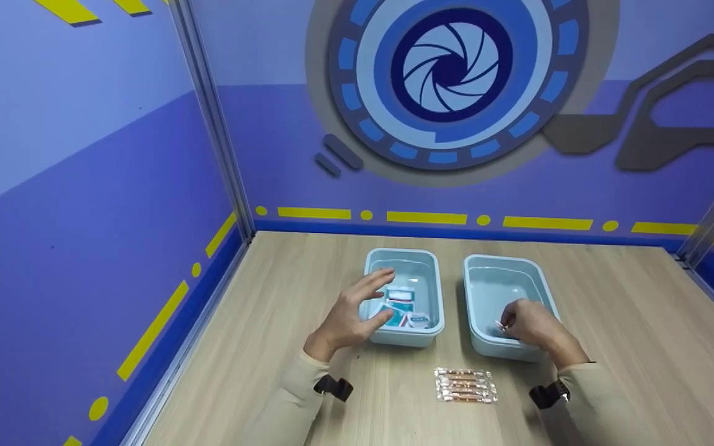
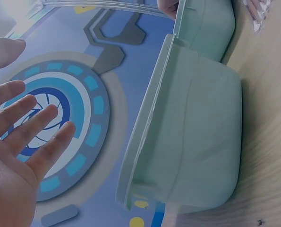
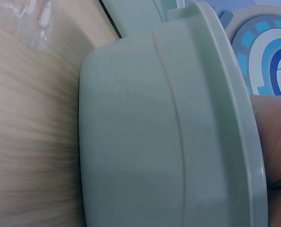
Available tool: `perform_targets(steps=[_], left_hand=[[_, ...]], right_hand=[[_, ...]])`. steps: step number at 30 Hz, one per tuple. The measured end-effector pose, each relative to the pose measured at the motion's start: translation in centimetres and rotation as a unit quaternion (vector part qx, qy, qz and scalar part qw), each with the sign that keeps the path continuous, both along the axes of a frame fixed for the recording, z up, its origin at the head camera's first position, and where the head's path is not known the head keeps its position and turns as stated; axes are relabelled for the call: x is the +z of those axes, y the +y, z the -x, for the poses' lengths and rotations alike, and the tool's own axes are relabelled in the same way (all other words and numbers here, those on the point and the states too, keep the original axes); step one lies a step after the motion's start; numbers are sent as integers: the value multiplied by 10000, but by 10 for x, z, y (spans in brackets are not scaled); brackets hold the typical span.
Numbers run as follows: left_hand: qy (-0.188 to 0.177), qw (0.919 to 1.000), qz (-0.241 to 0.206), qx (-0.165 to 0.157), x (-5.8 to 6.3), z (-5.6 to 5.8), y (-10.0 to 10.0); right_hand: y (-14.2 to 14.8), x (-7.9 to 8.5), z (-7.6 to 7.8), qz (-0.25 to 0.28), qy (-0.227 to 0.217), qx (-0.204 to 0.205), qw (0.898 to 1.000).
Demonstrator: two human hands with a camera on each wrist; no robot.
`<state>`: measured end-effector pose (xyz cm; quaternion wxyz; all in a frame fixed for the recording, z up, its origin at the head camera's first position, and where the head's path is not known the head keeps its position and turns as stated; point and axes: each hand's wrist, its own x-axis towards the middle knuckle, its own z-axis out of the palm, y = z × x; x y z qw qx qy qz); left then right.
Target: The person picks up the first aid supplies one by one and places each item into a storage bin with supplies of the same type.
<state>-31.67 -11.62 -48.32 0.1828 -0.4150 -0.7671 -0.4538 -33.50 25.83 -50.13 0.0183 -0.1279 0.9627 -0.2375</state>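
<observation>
My left hand hovers at the left side of a light blue plastic bin, fingers spread and nothing in them. Inside that bin lie several small teal-and-white packets. My right hand reaches over the near rim of a second light blue bin and pinches a small whitish piece close to the bin's floor; its kind is too small to tell. In the right wrist view, the bin's side wall hides most of this hand.
In front of the bins, a row of clear-wrapped sticks with orange-brown middles lies on the wooden table. A narrow gap parts the two bins. Printed blue panels enclose the table at the back and sides.
</observation>
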Motion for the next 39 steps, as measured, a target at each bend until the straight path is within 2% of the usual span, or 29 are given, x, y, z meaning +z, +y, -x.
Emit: perform_targets(steps=[10, 19, 28, 39], left_hand=[[176, 9996, -52, -218, 3, -3, 4], [237, 9994, 103, -244, 5, -5, 6], [385, 9988, -36, -316, 6, -7, 11], [253, 9985, 94, -468, 6, -11, 15]], right_hand=[[0, -1, 1, -31, -101, -130, 9999], [3, 4, 0, 136, 284, -368, 9988], [6, 13, -1, 354, 603, -665, 9953], [14, 13, -3, 633, 1393, -598, 9864]])
